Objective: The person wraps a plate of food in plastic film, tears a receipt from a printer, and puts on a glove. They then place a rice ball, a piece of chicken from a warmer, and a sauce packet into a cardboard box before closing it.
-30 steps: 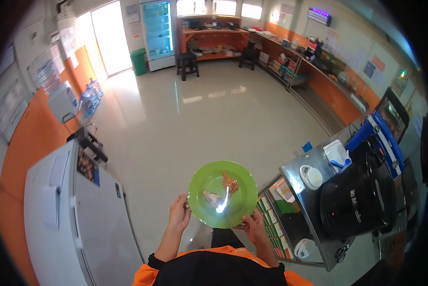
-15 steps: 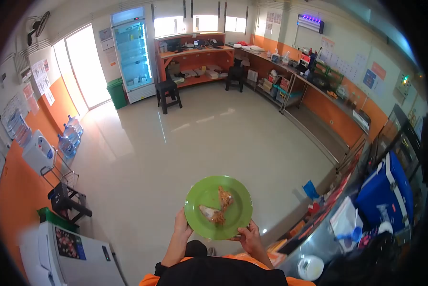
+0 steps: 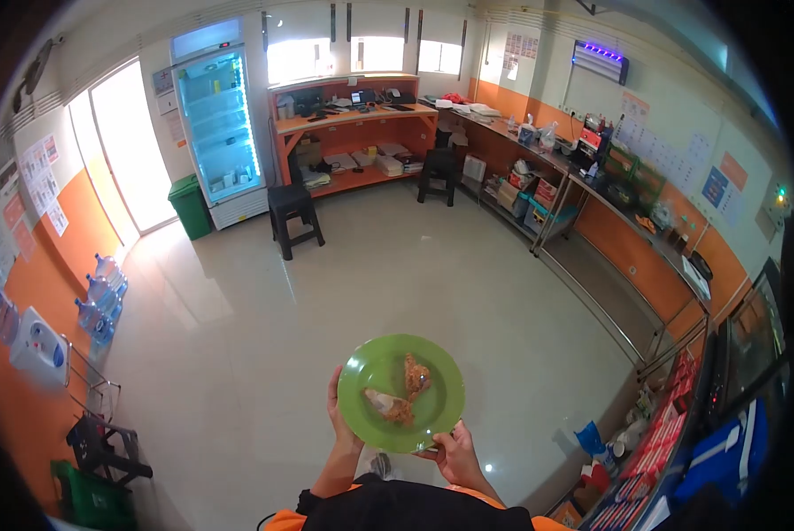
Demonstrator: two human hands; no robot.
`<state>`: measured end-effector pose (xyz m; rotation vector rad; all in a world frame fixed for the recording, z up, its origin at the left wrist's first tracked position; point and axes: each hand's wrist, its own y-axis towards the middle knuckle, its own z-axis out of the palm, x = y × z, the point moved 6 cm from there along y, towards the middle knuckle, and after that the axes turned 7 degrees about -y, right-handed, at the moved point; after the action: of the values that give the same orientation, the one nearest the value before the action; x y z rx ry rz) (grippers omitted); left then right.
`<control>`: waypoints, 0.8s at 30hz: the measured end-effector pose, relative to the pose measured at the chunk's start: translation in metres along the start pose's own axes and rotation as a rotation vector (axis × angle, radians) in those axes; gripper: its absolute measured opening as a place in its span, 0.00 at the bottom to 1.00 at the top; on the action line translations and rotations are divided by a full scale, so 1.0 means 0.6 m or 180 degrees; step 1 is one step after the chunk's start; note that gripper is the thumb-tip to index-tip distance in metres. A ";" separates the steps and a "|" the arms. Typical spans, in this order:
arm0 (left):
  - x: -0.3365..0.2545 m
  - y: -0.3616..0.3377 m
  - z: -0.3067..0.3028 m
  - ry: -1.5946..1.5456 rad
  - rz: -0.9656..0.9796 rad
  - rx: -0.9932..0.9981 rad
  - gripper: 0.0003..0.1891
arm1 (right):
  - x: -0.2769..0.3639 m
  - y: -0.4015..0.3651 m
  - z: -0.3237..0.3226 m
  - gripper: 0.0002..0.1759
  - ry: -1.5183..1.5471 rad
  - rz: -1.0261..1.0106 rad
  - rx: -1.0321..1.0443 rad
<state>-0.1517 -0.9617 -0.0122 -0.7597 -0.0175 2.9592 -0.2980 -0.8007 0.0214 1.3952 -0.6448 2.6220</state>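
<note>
A round green plate is held level in front of my body, above the tiled floor. On it lie two pieces of fried chicken: one browned piece at the upper right, and a paler one at the lower left. My left hand grips the plate's left rim, its fingers partly hidden beneath. At the lower right rim, my right hand pinches the edge with the thumb on top.
Black stools stand near the orange desk and glass-door fridge. A long counter runs along the right wall. At left are water bottles, a dispenser and a green bin. A blue cooler sits lower right.
The view has moved forward into the room, so the desk, fridge and stools look nearer. The white cabinet at lower left has left view. Both hands still hold the plate.
</note>
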 end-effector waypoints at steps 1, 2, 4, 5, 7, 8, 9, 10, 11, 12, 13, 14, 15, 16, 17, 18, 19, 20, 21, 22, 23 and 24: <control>0.022 0.043 0.016 0.0419 0.0112 0.0261 0.16 | 0.022 0.036 0.000 0.22 -0.0005 0.0017 -0.0027; 0.050 0.084 0.024 0.0420 0.0089 0.0240 0.16 | 0.053 0.080 0.003 0.22 0.0034 -0.0144 -0.0045; 0.131 0.163 0.045 -0.0341 -0.0820 0.0355 0.15 | 0.109 0.172 0.012 0.22 0.0113 -0.0312 -0.0056; 0.159 0.203 0.064 -0.0310 -0.0834 0.0371 0.15 | 0.139 0.219 0.013 0.23 0.0159 -0.0430 -0.0157; 0.207 0.284 0.095 0.0130 -0.0464 0.0206 0.11 | 0.192 0.325 0.003 0.23 0.0234 -0.0576 -0.0295; 0.233 0.338 0.087 0.0145 -0.0501 0.0223 0.11 | 0.219 0.378 -0.007 0.23 0.0292 -0.0743 -0.0289; 0.265 0.395 0.084 -0.0159 -0.0907 0.0615 0.11 | 0.246 0.430 -0.018 0.23 0.0344 -0.0895 -0.0287; 0.300 0.441 0.083 -0.0475 -0.1303 0.0986 0.11 | 0.266 0.487 -0.034 0.23 0.0353 -0.0877 -0.0318; 0.309 0.480 0.120 -0.0477 -0.1320 0.0953 0.11 | 0.292 0.548 -0.050 0.23 0.0318 -0.0989 -0.0300; 0.308 0.510 0.186 -0.0526 -0.1694 0.0756 0.11 | 0.320 0.603 -0.061 0.23 0.0285 -0.1084 -0.0278; 0.320 0.547 0.230 -0.0581 -0.2055 0.0565 0.12 | 0.354 0.656 -0.063 0.23 0.0272 -0.1085 -0.0302; 0.341 0.596 0.241 -0.0597 -0.2039 0.0549 0.12 | 0.387 0.705 -0.067 0.23 0.0253 -0.1068 -0.0290; 0.357 0.650 0.250 0.0040 -0.1908 0.0947 0.11 | 0.421 0.756 -0.069 0.23 0.0238 -0.1020 -0.0280; 0.371 0.702 0.257 0.0698 -0.1757 0.1311 0.11 | 0.448 0.808 -0.068 0.24 0.0236 -0.0952 -0.0267; 0.390 0.757 0.251 0.0711 -0.1730 0.1258 0.11 | 0.470 0.858 -0.070 0.24 0.0237 -0.0900 -0.0235; 0.412 0.814 0.247 0.1223 -0.1573 0.1513 0.10 | 0.493 0.912 -0.073 0.24 0.0295 -0.0825 -0.0159; 0.425 0.861 0.257 0.1735 -0.1410 0.1755 0.09 | 0.514 0.964 -0.071 0.24 0.0347 -0.0749 -0.0079; 0.444 0.900 0.264 0.1736 -0.1374 0.1689 0.09 | 0.530 1.010 -0.066 0.24 0.0327 -0.0694 -0.0034; 0.463 0.948 0.275 0.1668 -0.1198 0.1298 0.09 | 0.544 1.058 -0.063 0.24 0.0267 -0.0599 0.0005; 0.479 1.002 0.285 0.1586 -0.1003 0.0933 0.08 | 0.559 1.109 -0.061 0.24 0.0201 -0.0533 0.0056; 0.494 1.052 0.293 0.1566 -0.0927 0.0924 0.08 | 0.577 1.160 -0.059 0.24 0.0169 -0.0541 0.0128; 0.510 1.097 0.293 0.1769 -0.0780 0.0957 0.09 | 0.583 1.211 -0.057 0.24 0.0102 -0.0310 0.0216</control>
<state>-0.5563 -1.5894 -0.0264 -1.3761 0.3340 2.3560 -0.7305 -1.4812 0.0574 1.3628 -0.4757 2.6069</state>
